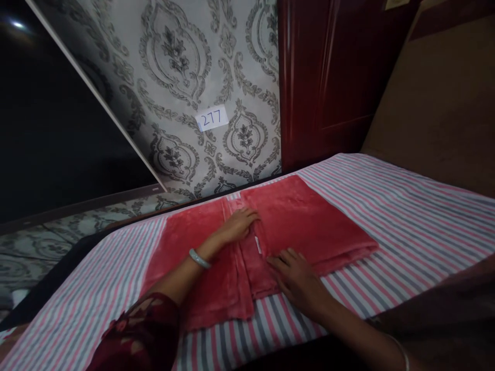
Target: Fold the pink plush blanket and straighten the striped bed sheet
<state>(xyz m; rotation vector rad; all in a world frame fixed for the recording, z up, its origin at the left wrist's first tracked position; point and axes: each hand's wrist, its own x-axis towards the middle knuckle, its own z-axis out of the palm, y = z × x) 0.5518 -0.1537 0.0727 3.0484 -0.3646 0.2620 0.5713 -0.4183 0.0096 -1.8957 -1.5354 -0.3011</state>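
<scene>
Red plush under both hands: blanket, folded, left and right sections laid almost side by side. Left hand palm down, fingers bent over the right section's inner fold near its middle; can't say whether they pinch it. Right hand at that section's near inner corner, fingers loosely bent, touching the fabric; grip on it unclear too. White tag on the inner fold, between the hands. Pale bracelet on left wrist, dark red patterned sleeve behind it. Thin bangle on right forearm.

Blanket sits mid-length on striped cloth, reaching from its far edge toward its near edge; stripes show at both ends. Lower red layer visible between sections.

Past the far edge: patterned wall, paper marked 277 on it. Dark screen beyond far left corner, glossy red panel behind far edge toward the right, brown board along the right end.
</scene>
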